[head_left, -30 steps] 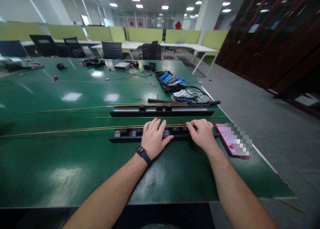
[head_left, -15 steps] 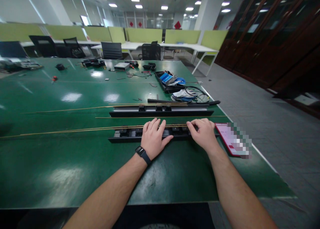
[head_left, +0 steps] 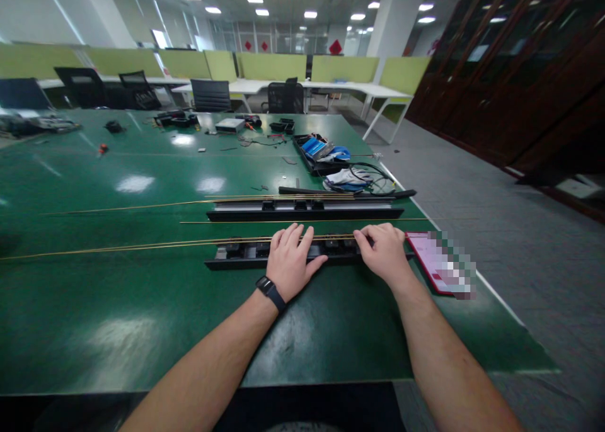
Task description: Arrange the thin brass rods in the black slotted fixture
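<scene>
On the green table [head_left: 155, 331], black channel [head_left: 236, 264] lay crosswise, brass rods [head_left: 250, 239] along its far side | left hand [head_left: 289, 265] rested across both, fingers extended, gripping nothing | right hand [head_left: 385, 249] pinched brass rods, thumb against forefinger | second channel [head_left: 307, 215] lay beyond, parallel.

"What does the left hand [head_left: 289, 265] hide?"
"The middle of the near black rail [head_left: 246, 264]. The right hand [head_left: 385, 252] covers much of its right end."
"Are the right fingertips pinching the gold rods [head_left: 142, 246]?"
"Too small to tell, and their left ends run out of view."
"The red-edged phone [head_left: 428, 262]?"
"Partly blurred by coarse blocks."
"Those scraps [head_left: 259, 187] on the counter [head_left: 331, 337]?"
"Too tiny to name. The bottom edge cuts off both forearms [head_left: 208, 350]."
</scene>
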The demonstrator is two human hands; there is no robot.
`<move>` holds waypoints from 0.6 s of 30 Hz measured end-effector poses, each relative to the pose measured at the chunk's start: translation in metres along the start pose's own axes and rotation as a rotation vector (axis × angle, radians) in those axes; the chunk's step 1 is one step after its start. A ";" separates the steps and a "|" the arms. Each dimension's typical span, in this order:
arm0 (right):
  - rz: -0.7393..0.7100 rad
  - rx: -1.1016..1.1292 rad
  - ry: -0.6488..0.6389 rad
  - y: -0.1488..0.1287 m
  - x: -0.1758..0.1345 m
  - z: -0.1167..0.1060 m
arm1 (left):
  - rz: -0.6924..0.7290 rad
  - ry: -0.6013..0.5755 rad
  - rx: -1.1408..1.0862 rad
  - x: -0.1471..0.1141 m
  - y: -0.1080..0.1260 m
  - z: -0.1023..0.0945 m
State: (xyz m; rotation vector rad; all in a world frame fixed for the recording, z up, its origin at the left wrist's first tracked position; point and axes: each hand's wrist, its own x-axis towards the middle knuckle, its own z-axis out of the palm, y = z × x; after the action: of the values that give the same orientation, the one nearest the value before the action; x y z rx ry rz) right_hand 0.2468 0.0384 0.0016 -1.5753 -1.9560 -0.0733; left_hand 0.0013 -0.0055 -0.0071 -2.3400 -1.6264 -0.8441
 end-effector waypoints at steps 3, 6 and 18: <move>0.003 -0.003 0.006 0.000 0.000 -0.001 | 0.001 0.001 0.001 -0.001 0.000 0.001; -0.005 0.014 0.020 0.000 -0.001 -0.001 | -0.003 0.000 0.002 -0.001 0.000 0.000; -0.007 0.038 -0.005 -0.004 0.000 0.000 | -0.006 -0.002 -0.001 0.000 0.001 0.000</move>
State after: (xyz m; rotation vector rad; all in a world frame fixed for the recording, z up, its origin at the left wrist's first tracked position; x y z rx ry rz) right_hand 0.2430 0.0370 0.0028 -1.5455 -1.9555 -0.0344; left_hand 0.0021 -0.0063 -0.0067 -2.3385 -1.6349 -0.8437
